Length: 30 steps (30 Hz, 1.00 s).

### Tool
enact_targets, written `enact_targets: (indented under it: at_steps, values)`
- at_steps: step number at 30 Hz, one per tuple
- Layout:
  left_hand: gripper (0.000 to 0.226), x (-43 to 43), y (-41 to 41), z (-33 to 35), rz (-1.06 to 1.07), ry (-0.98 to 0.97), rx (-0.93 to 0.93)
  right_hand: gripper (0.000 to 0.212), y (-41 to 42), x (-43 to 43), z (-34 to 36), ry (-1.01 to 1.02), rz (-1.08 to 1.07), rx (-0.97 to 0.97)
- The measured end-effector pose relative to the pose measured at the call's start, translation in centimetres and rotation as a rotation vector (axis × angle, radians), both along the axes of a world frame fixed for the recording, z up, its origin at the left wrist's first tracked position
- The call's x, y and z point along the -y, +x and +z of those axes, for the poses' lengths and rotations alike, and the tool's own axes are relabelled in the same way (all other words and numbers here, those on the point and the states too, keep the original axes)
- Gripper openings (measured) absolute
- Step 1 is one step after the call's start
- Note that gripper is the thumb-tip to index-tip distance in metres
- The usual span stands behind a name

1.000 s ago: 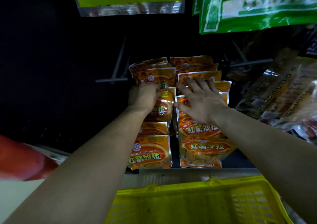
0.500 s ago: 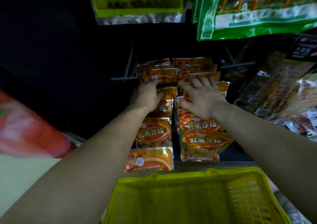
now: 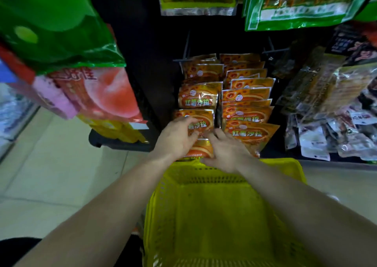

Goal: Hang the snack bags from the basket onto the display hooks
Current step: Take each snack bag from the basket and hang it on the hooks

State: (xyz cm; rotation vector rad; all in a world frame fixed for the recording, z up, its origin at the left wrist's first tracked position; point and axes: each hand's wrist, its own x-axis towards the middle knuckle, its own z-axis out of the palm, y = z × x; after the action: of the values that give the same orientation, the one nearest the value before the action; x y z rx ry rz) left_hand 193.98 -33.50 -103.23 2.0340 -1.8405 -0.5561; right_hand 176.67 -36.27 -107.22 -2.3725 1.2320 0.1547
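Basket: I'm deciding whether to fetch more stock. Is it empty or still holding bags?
Empty, as far as shown: the basket has a bare yellow mesh floor. Its near end is out of frame.

The left forearm [image 3: 106,205] and the right forearm [image 3: 295,201] are both bare along all their visible length, from the wrist down to the bottom edge of the view. The left grip [image 3: 175,138] is a bare hand, and the right grip [image 3: 228,152] also; the wrists and the fingers are uncovered. The nails are too small and blurred to describe. In the bottom left corner, under the left forearm, lies a patch of dark cloth [image 3: 16,248]. It looks like clothing, but which garment cannot be told.
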Motion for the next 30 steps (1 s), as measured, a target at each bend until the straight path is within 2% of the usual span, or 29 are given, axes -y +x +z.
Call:
enact_targets:
  at_steps: [2, 4, 7, 9, 16, 20, 25, 27, 30]
  values:
    - [0.034, -2.1, 0.4, -0.7, 0.031, -0.022, -0.007, 0.086, 1.2, -0.4, -1.4, 0.021, -0.002, -0.034]
    - [0.025, -3.6, 0.8, -1.6, 0.06, -0.031, -0.014, 0.073, 2.0, -0.1, -2.0, -0.037, -0.007, -0.062]
    - [0.007, -4.5, 1.1, -3.3, 0.058, 0.023, -0.048, 0.059, 2.7, 1.5, -1.8, -0.202, -0.057, -0.062]
    - [0.006, -4.3, 1.0, -4.5, 0.045, 0.104, -0.082, 0.059, 3.1, 2.9, -1.5, -0.339, -0.069, -0.093]
    - [0.046, 0.8, 0.4, -8.2, 0.07, 0.336, -0.053, 0.083, 3.9, 7.7, -1.9, -0.625, -0.009, -0.177]
    - [0.033, 2.6, 0.8, -9.6, 0.122, 0.34, -0.074, 0.102, 3.9, 10.3, -2.8, -0.6, 0.031, -0.185]
    - [0.017, 2.9, 1.6, -10.7, 0.121, 0.315, -0.173, 0.104, 3.8, 11.7, -3.5, -0.526, 0.095, -0.224]
    - [0.008, 2.8, 1.6, -11.3, 0.09, 0.351, -0.231, 0.11, 3.9, 11.6, -3.6, -0.527, 0.121, -0.265]
    - [0.008, 3.2, 1.8, -11.5, 0.108, 0.37, -0.316, 0.115, 4.0, 11.2, -4.0, -0.519, 0.152, -0.306]
